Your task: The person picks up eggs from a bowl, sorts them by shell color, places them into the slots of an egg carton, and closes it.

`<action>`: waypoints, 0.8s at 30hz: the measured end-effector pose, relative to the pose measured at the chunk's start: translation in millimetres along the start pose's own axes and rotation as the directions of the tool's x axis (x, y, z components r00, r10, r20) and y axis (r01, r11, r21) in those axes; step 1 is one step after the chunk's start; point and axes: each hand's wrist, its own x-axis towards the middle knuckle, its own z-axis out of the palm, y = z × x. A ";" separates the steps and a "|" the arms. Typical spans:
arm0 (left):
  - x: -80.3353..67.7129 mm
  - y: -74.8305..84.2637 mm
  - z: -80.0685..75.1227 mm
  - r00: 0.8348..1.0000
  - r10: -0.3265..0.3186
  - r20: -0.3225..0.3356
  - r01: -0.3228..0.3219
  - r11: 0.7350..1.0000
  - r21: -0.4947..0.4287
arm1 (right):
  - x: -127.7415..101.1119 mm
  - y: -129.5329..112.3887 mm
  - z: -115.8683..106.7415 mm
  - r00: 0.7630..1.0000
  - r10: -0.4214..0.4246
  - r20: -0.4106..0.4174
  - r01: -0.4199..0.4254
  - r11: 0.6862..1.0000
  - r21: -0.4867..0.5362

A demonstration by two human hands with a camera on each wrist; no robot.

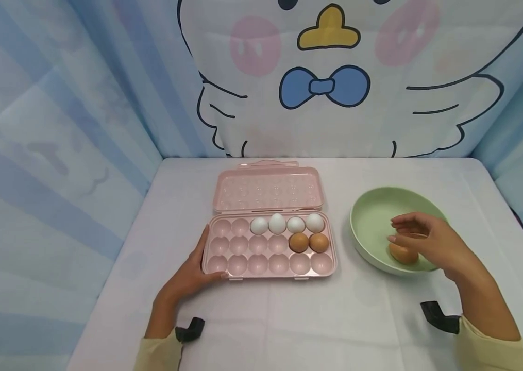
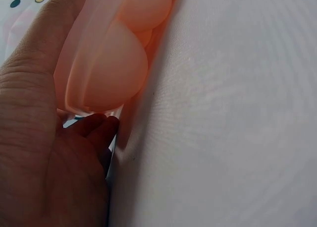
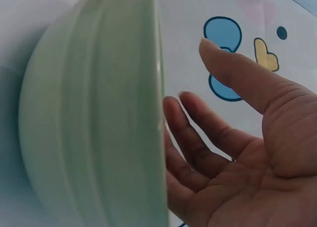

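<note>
A brown egg lies in the green bowl at the right of the frame. The right hand hovers over it, fingers loosely spread, grip open and empty. At centre, the left hand rests open against the pink egg tray, which holds four white eggs and two brown eggs, on the white tabletop.

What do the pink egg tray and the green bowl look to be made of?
Pink egg tray: likely thin plastic, translucent and smooth; light glows through its moulded cups in the left wrist view. Green bowl: matte, opaque, with faint ridges outside; plastic or glazed ceramic, hard to tell.
</note>
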 end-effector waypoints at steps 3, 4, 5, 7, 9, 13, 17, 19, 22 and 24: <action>0.1 -0.1 -0.3 1.000 -0.002 -0.004 0.002 1.000 0.001 | 0.5 6.0 0.4 1.000 0.000 0.026 0.000 1.000 -0.005; 0.0 -0.3 -0.4 1.000 -0.005 -0.005 0.005 1.000 0.003 | 1.1 7.4 1.8 0.999 0.000 0.032 0.000 1.000 -0.003; -0.2 -0.2 -0.4 1.000 -0.007 -0.006 0.007 1.000 0.001 | 1.9 8.9 3.8 0.999 0.002 0.038 -0.002 1.000 -0.002; -0.3 -0.6 -0.3 1.000 -0.005 -0.003 0.005 1.000 -0.004 | 3.3 11.5 7.9 0.999 0.013 0.052 -0.012 1.000 -0.009; -0.3 -1.0 0.2 1.000 -0.004 0.003 0.004 1.000 -0.012 | 4.1 13.0 12.1 0.996 0.021 0.083 -0.019 0.999 -0.026; -0.2 -1.6 0.8 1.000 0.002 0.012 -0.002 0.999 -0.032 | 5.9 11.5 19.5 0.989 0.013 0.148 -0.008 0.999 -0.040; -0.5 0.0 0.0 1.000 -0.002 0.003 0.002 1.000 -0.016 | 9.3 6.8 24.6 0.985 -0.005 0.170 0.015 0.998 -0.055; -0.5 1.1 -0.5 1.000 -0.003 0.002 0.003 1.000 -0.010 | 10.8 5.0 25.9 0.985 -0.001 0.172 0.014 0.997 -0.075; 0.0 1.2 -0.1 1.000 0.002 0.006 -0.002 1.000 -0.012 | 12.4 3.5 26.5 0.984 0.013 0.176 0.007 0.994 -0.112; 0.4 1.1 0.6 1.000 0.006 0.009 -0.006 1.000 -0.022 | 13.0 3.1 26.8 0.984 0.019 0.178 0.004 0.992 -0.128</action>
